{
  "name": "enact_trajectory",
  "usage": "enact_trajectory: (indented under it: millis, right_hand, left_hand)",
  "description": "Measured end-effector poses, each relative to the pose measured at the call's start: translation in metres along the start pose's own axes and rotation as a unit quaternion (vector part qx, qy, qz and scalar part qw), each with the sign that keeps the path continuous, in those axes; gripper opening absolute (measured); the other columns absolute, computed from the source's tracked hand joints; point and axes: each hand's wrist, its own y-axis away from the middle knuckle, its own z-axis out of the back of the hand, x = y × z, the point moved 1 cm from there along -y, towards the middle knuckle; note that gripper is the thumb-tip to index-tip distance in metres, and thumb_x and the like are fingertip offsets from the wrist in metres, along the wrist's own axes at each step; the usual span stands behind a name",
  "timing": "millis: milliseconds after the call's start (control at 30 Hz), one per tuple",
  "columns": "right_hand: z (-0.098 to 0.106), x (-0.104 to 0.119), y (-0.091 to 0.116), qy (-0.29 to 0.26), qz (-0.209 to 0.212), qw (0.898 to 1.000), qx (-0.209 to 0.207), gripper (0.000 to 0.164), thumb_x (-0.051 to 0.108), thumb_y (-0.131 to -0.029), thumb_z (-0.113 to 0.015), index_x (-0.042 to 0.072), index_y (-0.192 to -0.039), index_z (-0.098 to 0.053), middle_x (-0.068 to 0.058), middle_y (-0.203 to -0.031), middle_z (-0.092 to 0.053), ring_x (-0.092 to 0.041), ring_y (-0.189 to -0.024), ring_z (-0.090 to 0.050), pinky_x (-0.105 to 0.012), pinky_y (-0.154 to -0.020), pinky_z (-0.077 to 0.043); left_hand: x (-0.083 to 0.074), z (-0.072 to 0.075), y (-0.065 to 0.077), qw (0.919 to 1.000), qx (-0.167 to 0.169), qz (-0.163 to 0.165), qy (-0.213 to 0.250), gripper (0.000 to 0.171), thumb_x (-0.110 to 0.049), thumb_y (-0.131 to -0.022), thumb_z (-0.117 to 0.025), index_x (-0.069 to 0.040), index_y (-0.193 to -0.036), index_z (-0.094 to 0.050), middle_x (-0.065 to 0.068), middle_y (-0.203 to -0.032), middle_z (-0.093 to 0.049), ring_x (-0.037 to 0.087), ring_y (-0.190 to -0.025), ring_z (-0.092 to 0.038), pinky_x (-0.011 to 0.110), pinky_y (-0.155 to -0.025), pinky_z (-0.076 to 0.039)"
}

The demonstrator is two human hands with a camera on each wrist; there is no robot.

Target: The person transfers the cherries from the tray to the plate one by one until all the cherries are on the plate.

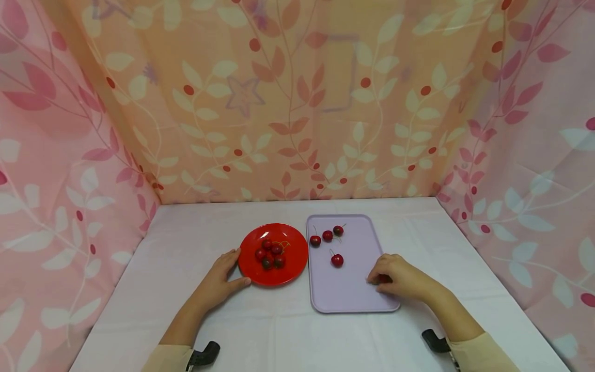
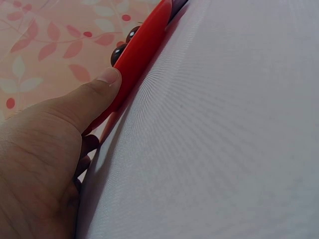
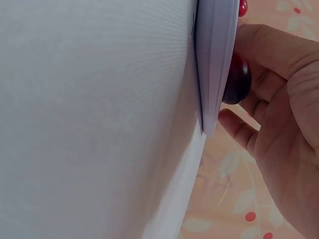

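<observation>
My left hand [image 1: 218, 280] holds the left rim of a round red plate [image 1: 297, 268], its thumb [image 2: 107, 82] lying against the edge. Several dark red cherries [image 1: 269, 254] are piled on that plate. Over the right side of a lilac tray [image 1: 339, 294], my right hand [image 1: 403, 278] has its fingers curled round a cherry [image 1: 384, 279], mostly hidden from above. The right wrist view shows this dark cherry [image 3: 238, 82] low at the tray's surface, between thumb and fingers. Farther up the tray lie three cherries [image 1: 327, 236] with stems, and a single cherry [image 1: 337, 260] nearer its middle.
Plate and tray stand side by side, nearly touching, on a white-covered table [image 1: 274, 336]. A leaf-patterned curtain [image 1: 288, 103] rises behind the table's far edge, with pink patterned cloth [image 1: 60, 206] at both sides. Black wrist-worn fittings [image 1: 204, 354] show by both sleeves.
</observation>
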Motion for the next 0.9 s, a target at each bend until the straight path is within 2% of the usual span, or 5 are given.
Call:
enact_trajectory:
  millis: [200, 367, 600, 900]
  right_hand:
    - [0.0, -0.001, -0.001, -0.006, -0.009, 1.0, -0.017, 0.022, 0.012, -0.083, -0.085, 0.027, -0.096, -0.077, 0.022, -0.087, -0.062, 0.001, -0.087, -0.052, -0.035, -0.085, -0.044]
    - [0.004, 0.004, -0.005, -0.006, -0.026, 0.999, -0.041, 0.018, 0.013, -0.085, -0.083, 0.026, -0.097, -0.078, 0.022, -0.09, -0.064, -0.002, -0.091, -0.054, -0.041, -0.092, -0.041]
    - [0.02, 0.016, -0.015, 0.006, -0.039, 0.997, -0.065, 0.015, 0.013, -0.084, -0.084, 0.022, -0.095, -0.08, 0.022, -0.088, -0.065, -0.007, -0.095, -0.057, -0.05, -0.097, -0.041]
    - [0.036, 0.022, -0.033, 0.017, -0.063, 0.994, -0.083, 0.012, 0.015, -0.086, -0.083, 0.025, -0.09, -0.078, 0.023, -0.086, -0.063, -0.009, -0.095, -0.056, -0.05, -0.099, -0.042]
  left_hand:
    - [-0.001, 0.0, 0.0, 0.9999, 0.005, 0.009, 0.001, 0.099, -0.056, -0.085, -0.078, -0.015, -0.162, -0.032, 0.014, -0.166, -0.032, 0.041, -0.155, -0.021, 0.064, -0.122, -0.021]
    - [-0.001, 0.0, 0.0, 0.9999, 0.006, 0.011, 0.0, 0.099, -0.056, -0.085, -0.078, -0.014, -0.162, -0.032, 0.015, -0.166, -0.032, 0.042, -0.154, -0.021, 0.065, -0.122, -0.021]
    - [-0.001, -0.001, 0.0, 0.9998, 0.008, 0.017, -0.004, 0.099, -0.057, -0.085, -0.077, -0.016, -0.162, -0.031, 0.014, -0.166, -0.032, 0.042, -0.155, -0.021, 0.065, -0.122, -0.022]
    - [0.0, -0.001, 0.0, 0.9999, 0.005, 0.015, -0.002, 0.099, -0.057, -0.085, -0.077, -0.015, -0.162, -0.031, 0.013, -0.166, -0.032, 0.041, -0.155, -0.021, 0.064, -0.122, -0.021]
